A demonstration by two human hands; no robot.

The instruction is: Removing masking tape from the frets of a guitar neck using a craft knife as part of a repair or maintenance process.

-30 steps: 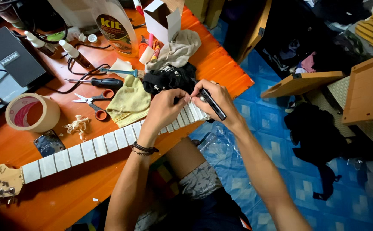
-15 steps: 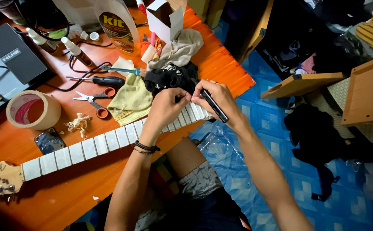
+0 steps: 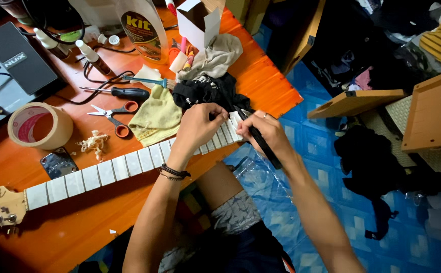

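A guitar neck (image 3: 104,173) lies across the orange table (image 3: 261,76), its frets covered in strips of white tape and its headstock at the lower left. My left hand (image 3: 196,127) presses on the neck's upper end, fingers on the tape near the last frets. My right hand (image 3: 263,134) is closed around a black pen-like tool (image 3: 261,144), its tip at the same end of the neck, right beside my left fingers. A black cloth (image 3: 208,91) lies just behind both hands.
On the table: a roll of tan tape (image 3: 39,126), red-handled scissors (image 3: 113,115), a black-handled screwdriver (image 3: 124,92), a yellow cloth (image 3: 156,119), a beige cloth (image 3: 215,58), a polish bottle (image 3: 142,28), a small white box (image 3: 197,23), wood shavings (image 3: 94,142), a metal plate (image 3: 58,163). Blue floor mat (image 3: 326,177) at right.
The view has shifted slightly, so the table items sit lower in frame. Both hands stay at the neck's end; the right hand with the tool has dropped a little.
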